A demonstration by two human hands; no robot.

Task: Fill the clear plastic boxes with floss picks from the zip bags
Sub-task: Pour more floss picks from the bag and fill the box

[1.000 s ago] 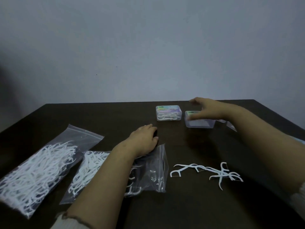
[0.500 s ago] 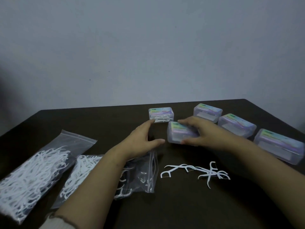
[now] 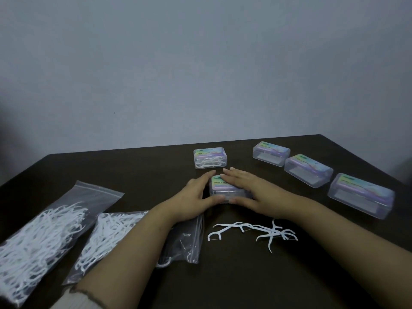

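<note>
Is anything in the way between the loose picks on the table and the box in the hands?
Nothing lies between the loose floss picks and the held box. But its lid looks closed, with the right hand resting on it.

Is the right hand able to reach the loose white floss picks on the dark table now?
Probably yes. The right hand rests on the small clear plastic box, and the loose white floss picks lie uncovered just nearer, with nothing between.

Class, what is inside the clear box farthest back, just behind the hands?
The box behind the hands holds white floss picks along its front wall. Its printed lid label hides whatever lies deeper.
</note>
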